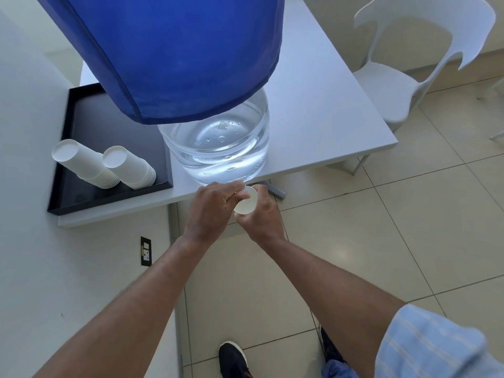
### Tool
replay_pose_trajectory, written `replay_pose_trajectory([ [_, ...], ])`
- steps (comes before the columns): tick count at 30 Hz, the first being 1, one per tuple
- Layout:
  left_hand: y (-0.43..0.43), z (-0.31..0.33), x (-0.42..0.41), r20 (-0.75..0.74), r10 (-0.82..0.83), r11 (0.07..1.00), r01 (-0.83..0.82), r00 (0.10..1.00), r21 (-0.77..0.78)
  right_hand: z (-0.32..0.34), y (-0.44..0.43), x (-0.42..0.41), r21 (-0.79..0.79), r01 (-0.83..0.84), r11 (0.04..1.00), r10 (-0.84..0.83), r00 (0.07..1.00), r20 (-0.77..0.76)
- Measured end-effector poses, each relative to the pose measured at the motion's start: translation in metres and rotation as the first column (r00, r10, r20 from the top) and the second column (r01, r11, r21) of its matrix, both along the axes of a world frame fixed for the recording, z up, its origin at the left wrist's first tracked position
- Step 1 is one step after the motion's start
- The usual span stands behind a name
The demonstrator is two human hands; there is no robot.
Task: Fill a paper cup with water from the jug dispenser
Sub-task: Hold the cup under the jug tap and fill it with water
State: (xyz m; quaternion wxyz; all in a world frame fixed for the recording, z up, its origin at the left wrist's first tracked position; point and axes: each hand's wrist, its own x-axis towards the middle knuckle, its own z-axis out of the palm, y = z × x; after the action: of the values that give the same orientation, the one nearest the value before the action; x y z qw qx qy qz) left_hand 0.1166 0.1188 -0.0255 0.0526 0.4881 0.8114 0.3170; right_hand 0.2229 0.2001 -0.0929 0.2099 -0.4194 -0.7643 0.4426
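A clear water jug under a blue cloth cover stands at the front edge of a grey table. My right hand holds a white paper cup just below the jug's base, past the table edge, its mouth tilted toward me. My left hand reaches in beside the cup, its fingers pinched on the jug's white tap, which is mostly hidden by the fingers. I cannot tell whether water is flowing.
A black tray on the table's left holds two stacks of upturned paper cups. A white wall with a socket is at left. A white chair stands at the right, over a tiled floor.
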Motion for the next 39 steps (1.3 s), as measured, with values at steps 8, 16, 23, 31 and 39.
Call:
replay_pose_trajectory([
  [8,0.007,-0.003,-0.002,0.133,0.101,0.995,-0.104,0.986,0.011,-0.002,0.0,0.0,-0.019,-0.011,1.0,0.011,0.999,-0.033],
  [16,0.005,-0.005,-0.003,0.115,0.11,0.993,-0.114,0.987,0.027,-0.003,-0.001,0.001,0.0,-0.012,1.0,0.012,0.999,-0.043],
  [23,0.006,-0.007,-0.003,0.108,0.097,0.993,-0.104,0.989,0.061,-0.003,-0.001,0.001,0.004,-0.015,1.0,0.015,0.999,-0.042],
  [31,0.007,-0.01,-0.001,0.133,0.118,0.99,-0.127,0.984,0.061,-0.004,-0.001,0.001,-0.015,0.002,1.0,-0.002,0.999,-0.041],
  [39,0.007,-0.011,-0.004,0.107,0.134,0.99,-0.138,0.985,0.029,-0.006,-0.001,0.002,-0.013,-0.002,1.0,0.002,0.999,-0.046],
])
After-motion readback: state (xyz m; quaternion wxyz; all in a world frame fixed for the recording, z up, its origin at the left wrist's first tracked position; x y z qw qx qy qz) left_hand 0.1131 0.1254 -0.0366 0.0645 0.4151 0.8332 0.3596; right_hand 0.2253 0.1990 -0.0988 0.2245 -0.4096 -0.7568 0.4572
